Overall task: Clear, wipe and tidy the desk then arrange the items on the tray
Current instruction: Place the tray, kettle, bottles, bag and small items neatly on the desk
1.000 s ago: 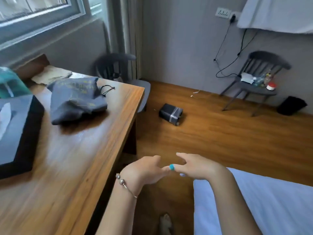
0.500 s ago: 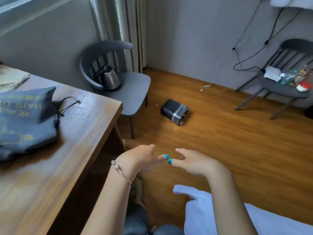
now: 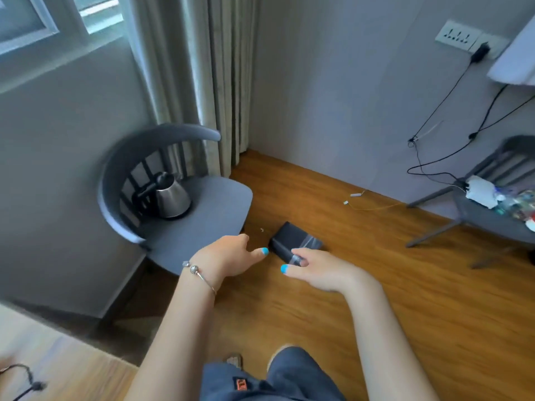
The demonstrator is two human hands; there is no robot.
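Your left hand (image 3: 228,254) and right hand (image 3: 321,270) are both out in front of you, apart, fingers loosely bent, holding nothing. Down on the floor (image 3: 405,299) just past your fingertips lies a black box (image 3: 292,240) with a shiny strip. A kettle (image 3: 170,195) sits on the grey chair (image 3: 208,209) by the curtain (image 3: 202,82). Only a corner of the bench (image 3: 58,369) shows, with a black cord (image 3: 26,377) on it. There's an orange tag on your jeans (image 3: 240,384), too blurry to read.
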